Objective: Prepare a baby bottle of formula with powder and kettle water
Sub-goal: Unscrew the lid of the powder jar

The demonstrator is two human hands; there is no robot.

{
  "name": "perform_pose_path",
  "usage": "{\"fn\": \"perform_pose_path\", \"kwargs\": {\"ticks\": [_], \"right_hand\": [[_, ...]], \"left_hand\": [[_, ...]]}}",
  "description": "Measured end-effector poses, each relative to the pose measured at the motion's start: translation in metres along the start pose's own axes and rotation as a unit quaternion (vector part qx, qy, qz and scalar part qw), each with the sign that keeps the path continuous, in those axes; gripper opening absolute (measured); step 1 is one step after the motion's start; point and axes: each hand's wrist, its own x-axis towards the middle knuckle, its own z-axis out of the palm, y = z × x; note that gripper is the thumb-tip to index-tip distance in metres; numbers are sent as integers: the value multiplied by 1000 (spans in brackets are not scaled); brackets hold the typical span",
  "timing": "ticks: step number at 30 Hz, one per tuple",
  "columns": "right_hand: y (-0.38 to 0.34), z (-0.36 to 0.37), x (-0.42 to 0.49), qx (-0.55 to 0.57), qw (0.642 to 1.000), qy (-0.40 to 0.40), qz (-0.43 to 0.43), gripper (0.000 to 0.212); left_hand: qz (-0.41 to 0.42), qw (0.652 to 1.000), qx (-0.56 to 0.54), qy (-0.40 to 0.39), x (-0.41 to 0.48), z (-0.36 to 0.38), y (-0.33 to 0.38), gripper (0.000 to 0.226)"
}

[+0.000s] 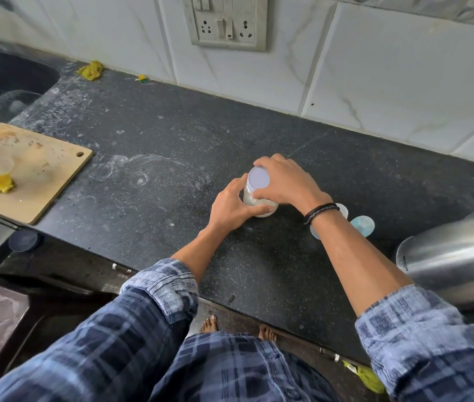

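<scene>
my left hand (pixel 231 206) wraps the lower body of the clear jar (pixel 259 200), which stands upright on the dark speckled surface (pixel 148 175), near the middle of it. pale powder fills the bottom part of the jar. my right hand (pixel 283 181) comes over from the other side, its grip clenched around the jar's upper edge, fingertips at the rim of the pale grey lid (pixel 258 177). the lid sits flat on top; whether it is screwed tight i cannot tell. so both grips are grasping the same jar, left low, right high. a black braided band (pixel 321 211) circles my right wrist.

just behind my right forearm lie small round pale-blue pieces (pixel 362 224), partly hidden, too blurred to name. at the far right edge the steel kettle (pixel 450 262) stands on the surface, well apart from the jar. far left, a wooden cutting board (pixel 35 172) carries a yellow lump (pixel 3 183) and a small clear cup (pixel 2 167). a yellow cloth (pixel 92 70) lies by the tiled wall, beside the dark sink (pixel 3 76).
</scene>
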Motion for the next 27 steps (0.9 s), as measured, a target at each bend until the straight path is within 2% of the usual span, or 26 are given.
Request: {"fn": "perform_pose_path", "kwargs": {"ticks": [6, 14, 21, 27], "right_hand": [[1, -5, -2, 36, 999, 32, -13, 65], [11, -14, -15, 109, 991, 78, 13, 73], [16, 9, -67, 184, 959, 216, -9, 68], [31, 74, -117, 217, 931, 292, -18, 59]], "left_hand": [[-2, 1000, 4, -7, -1, -1, 1, 78], [-14, 1000, -12, -18, -3, -1, 2, 88], [-18, 999, -11, -35, -3, 0, 2, 92], [0, 999, -7, -36, -1, -2, 2, 85]]}}
